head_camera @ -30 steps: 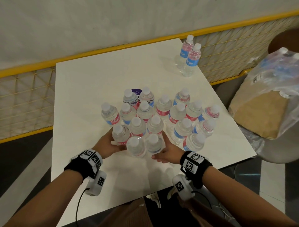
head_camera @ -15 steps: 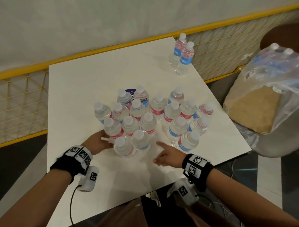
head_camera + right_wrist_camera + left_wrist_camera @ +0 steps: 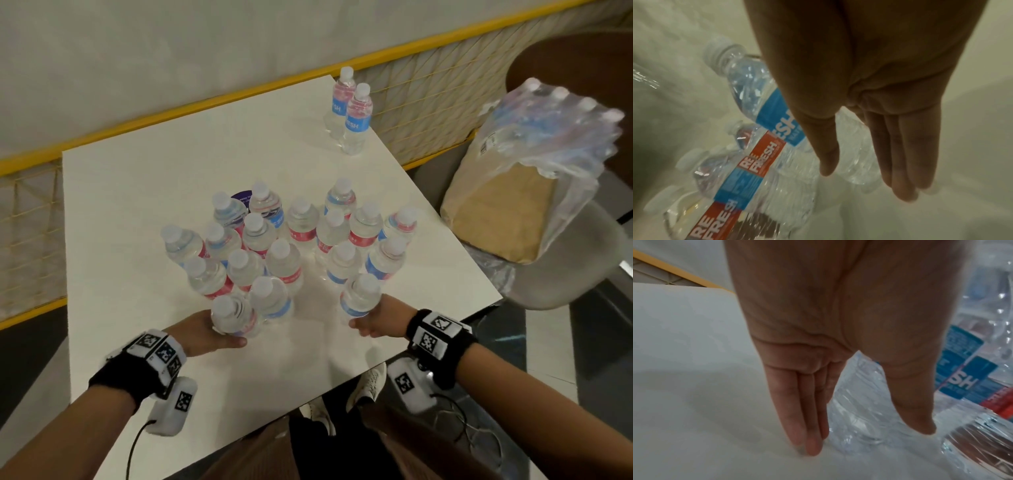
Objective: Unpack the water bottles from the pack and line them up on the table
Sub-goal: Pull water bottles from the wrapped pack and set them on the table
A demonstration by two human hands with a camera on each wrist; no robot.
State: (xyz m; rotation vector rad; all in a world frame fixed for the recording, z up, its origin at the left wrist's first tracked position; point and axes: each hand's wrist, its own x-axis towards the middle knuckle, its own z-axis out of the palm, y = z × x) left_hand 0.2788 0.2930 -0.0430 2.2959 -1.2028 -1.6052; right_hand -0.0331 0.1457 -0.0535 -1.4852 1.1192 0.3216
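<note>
Clear ribbed plastic is catching the light all over the white table (image 3: 120, 205), where a crowd of small water bottles (image 3: 284, 240) is standing upright in a loose cluster, caps white, labels red and blue. Two more bottles (image 3: 349, 113) are standing well apart at the far corner. On a chair to the right, a pack (image 3: 555, 137) in crinkled film is leaning on a brown paper bag (image 3: 496, 219), and it looks to be holding bottles yet.

The left hand (image 3: 202, 332) is cupping the nearest bottle on that side (image 3: 233, 315); in the wrist view its fingers (image 3: 805, 418) are lying straight and together on one side and the thumb on the other, the bottle's base between them. The right hand (image 3: 376, 322) is doing the same with the front right bottle (image 3: 359, 294), fingers (image 3: 900, 154) straight, thumb spread.

Judging by this, the step is sliding or lifting front bottles out into a row. Thin walls like these are probably going to dent under a squeeze, so a low, gentle hold near the base seems best. Neighbours are standing close, some touching, and a careless nudge could be toppling several.
</note>
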